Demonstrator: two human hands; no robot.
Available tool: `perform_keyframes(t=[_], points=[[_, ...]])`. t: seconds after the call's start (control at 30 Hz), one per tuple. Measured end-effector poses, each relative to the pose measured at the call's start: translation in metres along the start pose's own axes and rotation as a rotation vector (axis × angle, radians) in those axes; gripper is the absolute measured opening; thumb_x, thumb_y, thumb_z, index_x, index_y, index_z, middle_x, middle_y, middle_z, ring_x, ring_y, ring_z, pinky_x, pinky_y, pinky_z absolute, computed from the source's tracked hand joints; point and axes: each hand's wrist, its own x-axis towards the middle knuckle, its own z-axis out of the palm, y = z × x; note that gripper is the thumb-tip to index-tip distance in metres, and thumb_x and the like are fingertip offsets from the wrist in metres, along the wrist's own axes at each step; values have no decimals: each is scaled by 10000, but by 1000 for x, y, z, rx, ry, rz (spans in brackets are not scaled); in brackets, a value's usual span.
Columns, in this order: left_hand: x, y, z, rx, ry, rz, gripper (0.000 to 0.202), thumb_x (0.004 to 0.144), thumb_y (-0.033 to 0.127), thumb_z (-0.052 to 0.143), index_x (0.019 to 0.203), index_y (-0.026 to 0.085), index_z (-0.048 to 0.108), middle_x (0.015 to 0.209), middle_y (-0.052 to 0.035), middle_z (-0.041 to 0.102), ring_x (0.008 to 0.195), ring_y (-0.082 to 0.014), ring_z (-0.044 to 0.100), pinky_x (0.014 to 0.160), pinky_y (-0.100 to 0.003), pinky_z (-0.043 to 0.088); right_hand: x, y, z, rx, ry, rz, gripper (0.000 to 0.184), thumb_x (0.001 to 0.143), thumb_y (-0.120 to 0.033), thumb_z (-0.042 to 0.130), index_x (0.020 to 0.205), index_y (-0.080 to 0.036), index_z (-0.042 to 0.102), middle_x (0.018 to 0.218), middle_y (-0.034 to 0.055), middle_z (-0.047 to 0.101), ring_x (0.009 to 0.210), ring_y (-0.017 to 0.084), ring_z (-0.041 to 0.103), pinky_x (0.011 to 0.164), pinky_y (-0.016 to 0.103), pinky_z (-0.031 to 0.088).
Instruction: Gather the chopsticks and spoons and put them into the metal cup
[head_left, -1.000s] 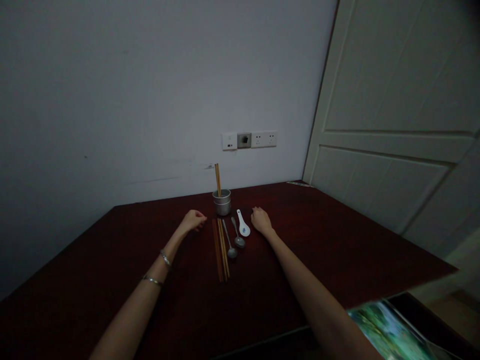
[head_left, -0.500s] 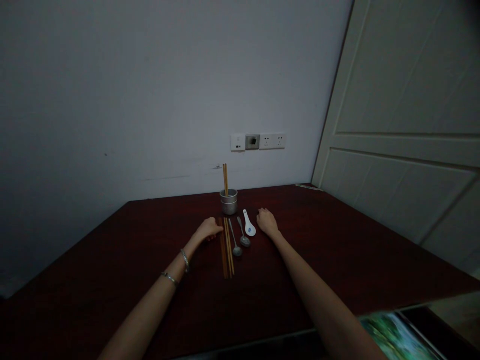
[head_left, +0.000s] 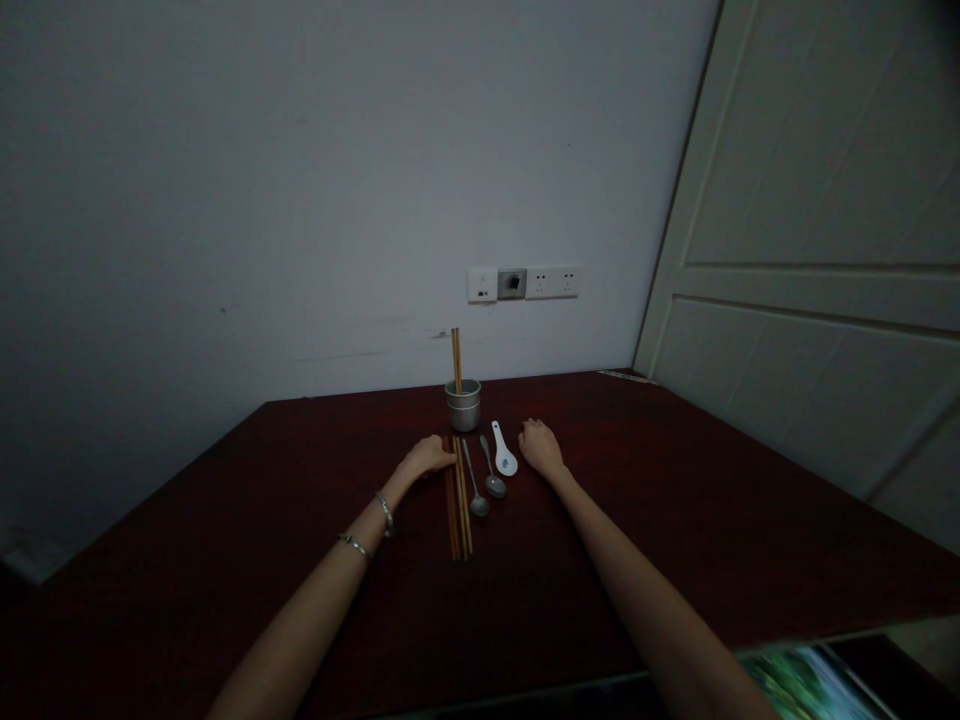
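My left hand [head_left: 429,457] has its thumb and fingers closed at the far ends of the dark brown chopsticks [head_left: 451,510]. Beside these, on their right, lie lighter wooden chopsticks [head_left: 463,505]. Two metal spoons [head_left: 478,505] [head_left: 494,486] lie further right, bowls toward me, followed by a white ceramic soup spoon [head_left: 504,459] with a blue mark. My right hand [head_left: 539,447] rests on the tabletop to the right of the ceramic spoon, apart from it and holding nothing; its fingers are loosely bent. Behind the row stands a metal cup [head_left: 463,408] with light chopsticks [head_left: 457,360] upright in it.
The dark red table [head_left: 337,480] runs back to a pale wall [head_left: 300,200] with sockets [head_left: 551,283] above the cup. A white panelled door [head_left: 810,330] is on the right. A bright green picture [head_left: 795,680] shows below the table's front edge.
The whole view has shifted slightly, so everything sits a little further right. My left hand stays at the brown chopsticks, and my right hand still rests on the table.
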Motion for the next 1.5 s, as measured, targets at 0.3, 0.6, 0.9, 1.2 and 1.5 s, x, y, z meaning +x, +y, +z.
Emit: perform_keyframes(t=[0.3,0.6,0.9,1.2,1.5], points=[[-2,2,4,42,63,-16,278,687,364,524,616,102,583,539,-75,588,458,-138,552,407,-192,381,0,0,0,-1,1,-16,326,811,-161,368,1023,-46,588,1119,179,568,1090,207,482,966,288,271],[-7,6,-1,158,97,-38,312,666,413,561,746,122,642,706,-119,657,649,-209,629,506,-226,425,0,2,2,12,-10,-12,322,819,-172,370,1025,-48,584,1137,192,553,1099,220,473,953,308,285],[-8,5,2,175,128,-24,315,648,389,568,792,120,645,764,-133,663,706,-218,631,534,-232,430,0,3,6,18,-8,-19,338,812,-170,380,1059,-40,570,1160,200,539,1126,225,456,962,321,278],[-8,7,4,170,162,-74,348,633,368,564,842,102,650,838,-172,659,771,-249,630,539,-239,428,0,3,5,33,-4,-26,345,806,-155,385,1072,-36,570,1163,207,538,1147,220,445,978,318,270],[-14,7,-2,125,222,-92,418,641,435,568,871,95,649,901,-190,650,829,-260,623,567,-233,427,-3,1,-4,96,26,2,368,796,-144,385,1100,-26,554,1149,192,556,1106,213,486,968,297,301]])
